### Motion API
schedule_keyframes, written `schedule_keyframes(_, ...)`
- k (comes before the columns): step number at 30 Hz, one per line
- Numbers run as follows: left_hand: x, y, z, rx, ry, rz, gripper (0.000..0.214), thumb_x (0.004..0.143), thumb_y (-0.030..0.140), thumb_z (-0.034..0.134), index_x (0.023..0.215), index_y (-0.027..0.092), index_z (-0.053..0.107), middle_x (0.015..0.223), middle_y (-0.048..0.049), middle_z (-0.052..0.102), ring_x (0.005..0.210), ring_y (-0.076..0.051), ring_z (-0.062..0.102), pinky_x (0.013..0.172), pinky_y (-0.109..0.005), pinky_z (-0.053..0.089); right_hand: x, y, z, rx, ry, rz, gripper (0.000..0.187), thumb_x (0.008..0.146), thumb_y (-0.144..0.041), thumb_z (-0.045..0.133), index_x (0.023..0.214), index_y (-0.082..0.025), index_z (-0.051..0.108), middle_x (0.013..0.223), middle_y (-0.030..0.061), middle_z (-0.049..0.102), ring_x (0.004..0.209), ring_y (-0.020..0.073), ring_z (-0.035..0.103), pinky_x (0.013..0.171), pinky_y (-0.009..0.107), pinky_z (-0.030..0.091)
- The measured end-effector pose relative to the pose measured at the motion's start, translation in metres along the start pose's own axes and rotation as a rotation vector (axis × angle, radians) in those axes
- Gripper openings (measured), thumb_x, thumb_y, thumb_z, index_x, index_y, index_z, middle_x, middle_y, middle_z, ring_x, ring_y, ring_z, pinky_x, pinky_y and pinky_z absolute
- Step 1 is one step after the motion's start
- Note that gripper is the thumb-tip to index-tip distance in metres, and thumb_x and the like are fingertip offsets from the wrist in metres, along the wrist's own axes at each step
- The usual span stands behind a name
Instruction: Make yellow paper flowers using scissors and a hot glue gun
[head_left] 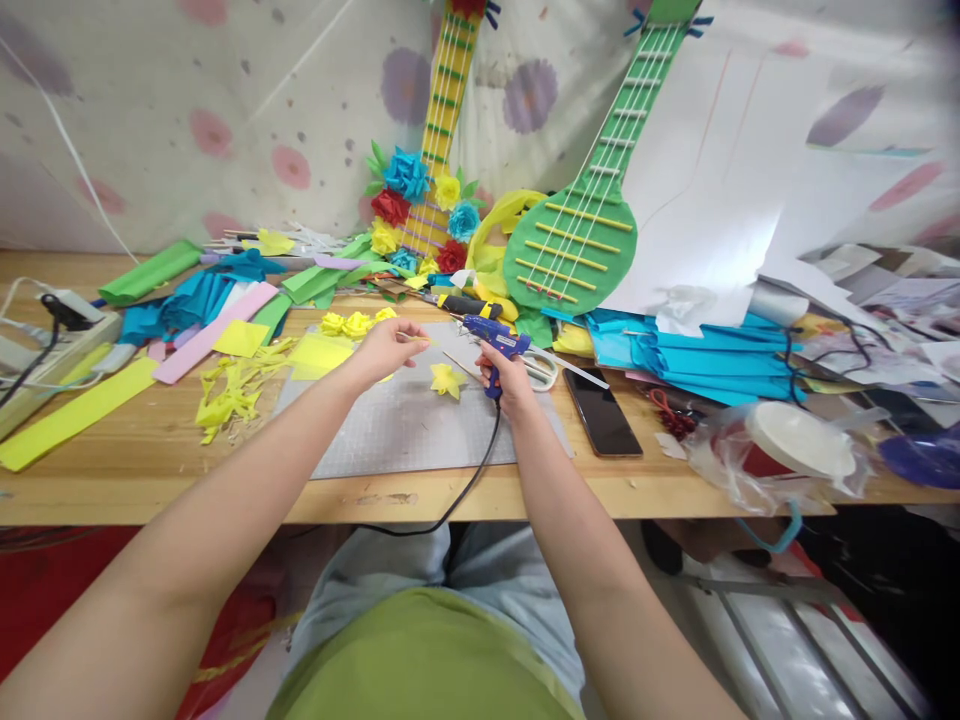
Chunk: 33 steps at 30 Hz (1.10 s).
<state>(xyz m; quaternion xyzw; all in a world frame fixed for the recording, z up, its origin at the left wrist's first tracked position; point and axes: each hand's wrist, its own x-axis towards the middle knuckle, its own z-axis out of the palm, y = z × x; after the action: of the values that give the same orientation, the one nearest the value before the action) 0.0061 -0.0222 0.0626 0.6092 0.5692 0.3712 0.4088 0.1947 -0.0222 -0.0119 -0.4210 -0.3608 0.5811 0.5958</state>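
Observation:
My right hand (508, 385) grips a blue glue gun (496, 341) by its handle, nozzle pointing left, its black cord running down over the table edge. My left hand (390, 347) is closed in a pinch on a small yellow paper piece (415, 338) held just ahead of the nozzle. A yellow paper flower (447, 380) lies on the grey cutting mat (405, 425) between both hands. A thin wooden stick (461, 366) lies beside the flower.
A green paper guitar (577, 235) and a yellow one with paper flowers (439, 130) lean on the wall. A phone (601, 410), scissors (541, 368), a power strip (52, 345), blue paper stacks (690, 355), yellow scraps (229, 390) and a plastic bag (780, 455) lie around.

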Motion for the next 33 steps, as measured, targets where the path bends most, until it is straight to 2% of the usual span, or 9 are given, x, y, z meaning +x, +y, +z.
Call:
schedule_keyframes(2,0.003,0.004,0.001,0.108,-0.008,0.035,0.008,0.064,0.019,0.067,0.068,0.016,0.061,0.063,0.0007,0.058,0.059,-0.011,0.055,0.059,-0.025,0.048,0.000,0.000,0.000,0.014,0.010,0.001,0.037,0.053,-0.046,0.074,0.063,-0.018,0.051,0.056,-0.0033,0.055,0.040,0.0032,0.038,0.034,0.019,0.030)
schedule_keyframes(7,0.014,0.015,0.012,0.205,-0.169,-0.019,0.008,0.059,0.017,0.068,0.060,0.016,0.060,0.057,0.0013,0.057,0.056,-0.011,0.052,0.055,-0.024,0.042,0.002,0.000,-0.002,0.003,0.033,-0.031,0.037,0.056,-0.047,0.072,0.061,-0.018,0.049,0.057,-0.0035,0.054,0.039,0.0025,0.036,0.034,0.019,0.030)
schedule_keyframes(14,0.030,0.022,0.036,0.545,-0.141,-0.075,0.028,0.043,0.015,0.078,0.058,0.019,0.056,0.054,0.0006,0.054,0.068,-0.022,0.059,0.060,-0.029,0.043,0.007,-0.001,-0.007,0.091,0.117,-0.038,0.035,0.058,-0.045,0.071,0.059,-0.017,0.050,0.054,-0.0037,0.052,0.039,0.0025,0.036,0.033,0.018,0.030)
schedule_keyframes(19,0.039,0.033,0.042,0.746,-0.160,-0.024,0.034,0.039,0.005,0.077,0.056,0.020,0.052,0.060,-0.0002,0.053,0.086,-0.027,0.059,0.072,-0.030,0.045,0.006,-0.004,-0.006,0.123,0.126,-0.033,0.035,0.057,-0.043,0.072,0.060,-0.018,0.049,0.053,-0.0038,0.053,0.038,0.0025,0.036,0.033,0.018,0.030)
schedule_keyframes(24,0.041,0.039,0.047,0.823,-0.249,0.020,0.033,0.042,0.001,0.075,0.064,0.019,0.057,0.070,-0.0019,0.058,0.094,-0.028,0.059,0.077,-0.029,0.046,0.007,-0.004,-0.007,0.151,0.128,-0.035,0.036,0.056,-0.043,0.073,0.059,-0.017,0.049,0.052,-0.0037,0.054,0.037,0.0019,0.035,0.033,0.017,0.030)
schedule_keyframes(30,0.039,0.040,0.052,1.057,-0.359,0.049,0.039,0.052,0.012,0.072,0.089,0.020,0.065,0.086,-0.0049,0.067,0.094,-0.024,0.061,0.080,-0.027,0.045,0.009,-0.002,-0.007,0.177,0.122,-0.036,0.036,0.055,-0.042,0.074,0.059,-0.017,0.049,0.051,-0.0041,0.054,0.036,0.0014,0.035,0.032,0.017,0.029)
schedule_keyframes(33,0.038,0.041,0.052,1.102,-0.405,0.084,0.043,0.057,0.015,0.068,0.099,0.021,0.064,0.092,-0.0064,0.067,0.095,-0.024,0.061,0.081,-0.028,0.045,0.009,-0.002,-0.008,0.186,0.122,-0.040,0.035,0.056,-0.041,0.074,0.059,-0.017,0.050,0.050,-0.0045,0.054,0.036,0.0015,0.035,0.032,0.017,0.029)
